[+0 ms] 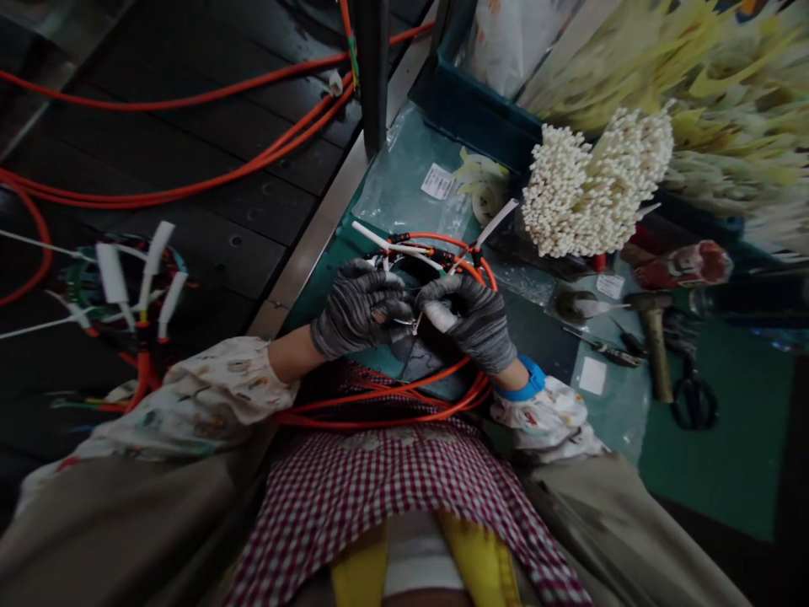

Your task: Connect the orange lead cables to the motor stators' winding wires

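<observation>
My left hand (360, 310), in a grey striped glove, is closed with its fingertips pinched on a small thin wire end (414, 324) that has a shiny metallic tip. Close beside it, my right hand (471, 320), gloved the same way with a pale covering on the thumb, is also closed at that wire. The fingers partly hide what they hold. Just beyond both hands lies a coiled orange cable harness (436, 239) with white sleeves (499, 221) on its ends. More orange cable (385, 405) loops across in front of my apron.
A bundle of white-tipped wires (594, 185) lies at the right by a dark bin (474, 126). Nearby are a tape roll (486, 202), a hammer (657, 346), pliers (610, 347) and scissors (695, 400). A dark post (372, 76) rises at the table edge. Another harness (142, 295) sits left.
</observation>
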### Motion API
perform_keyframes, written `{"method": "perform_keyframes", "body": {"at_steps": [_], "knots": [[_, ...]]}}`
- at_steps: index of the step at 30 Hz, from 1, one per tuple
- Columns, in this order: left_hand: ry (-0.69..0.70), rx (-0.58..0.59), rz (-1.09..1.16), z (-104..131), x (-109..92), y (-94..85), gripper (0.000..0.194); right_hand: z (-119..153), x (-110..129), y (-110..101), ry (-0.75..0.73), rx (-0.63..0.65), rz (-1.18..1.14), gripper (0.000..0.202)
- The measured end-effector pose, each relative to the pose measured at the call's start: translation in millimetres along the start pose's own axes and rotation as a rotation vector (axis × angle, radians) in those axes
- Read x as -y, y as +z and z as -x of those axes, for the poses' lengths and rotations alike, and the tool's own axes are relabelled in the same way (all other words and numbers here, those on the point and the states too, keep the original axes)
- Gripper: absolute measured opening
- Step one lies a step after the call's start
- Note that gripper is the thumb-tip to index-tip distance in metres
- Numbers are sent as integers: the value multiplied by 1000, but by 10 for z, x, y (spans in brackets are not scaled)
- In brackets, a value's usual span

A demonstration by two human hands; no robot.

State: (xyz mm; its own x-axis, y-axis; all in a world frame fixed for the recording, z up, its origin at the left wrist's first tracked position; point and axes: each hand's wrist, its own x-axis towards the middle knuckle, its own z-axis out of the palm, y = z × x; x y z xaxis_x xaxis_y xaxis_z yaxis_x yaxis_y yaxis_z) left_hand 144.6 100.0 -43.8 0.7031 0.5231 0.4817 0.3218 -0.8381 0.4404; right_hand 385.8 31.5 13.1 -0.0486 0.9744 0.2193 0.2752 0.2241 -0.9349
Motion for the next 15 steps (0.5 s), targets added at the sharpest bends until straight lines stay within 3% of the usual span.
{"method": "perform_keyframes", "body": {"at_steps": [5, 10, 13, 15], "knots": [[10, 79, -49, 9, 16, -10, 17, 203, -187, 0, -30, 206, 36, 15], [58, 55, -80, -15, -9, -10, 17, 414, -248, 19, 47, 127, 57, 23], [30, 34, -103, -15, -18, 19, 18, 318, -164, 144, 18, 272, 21, 22], [-16, 34, -129, -13, -8, 42, 19, 158, -120, 286, 34, 221, 39, 20]]}}
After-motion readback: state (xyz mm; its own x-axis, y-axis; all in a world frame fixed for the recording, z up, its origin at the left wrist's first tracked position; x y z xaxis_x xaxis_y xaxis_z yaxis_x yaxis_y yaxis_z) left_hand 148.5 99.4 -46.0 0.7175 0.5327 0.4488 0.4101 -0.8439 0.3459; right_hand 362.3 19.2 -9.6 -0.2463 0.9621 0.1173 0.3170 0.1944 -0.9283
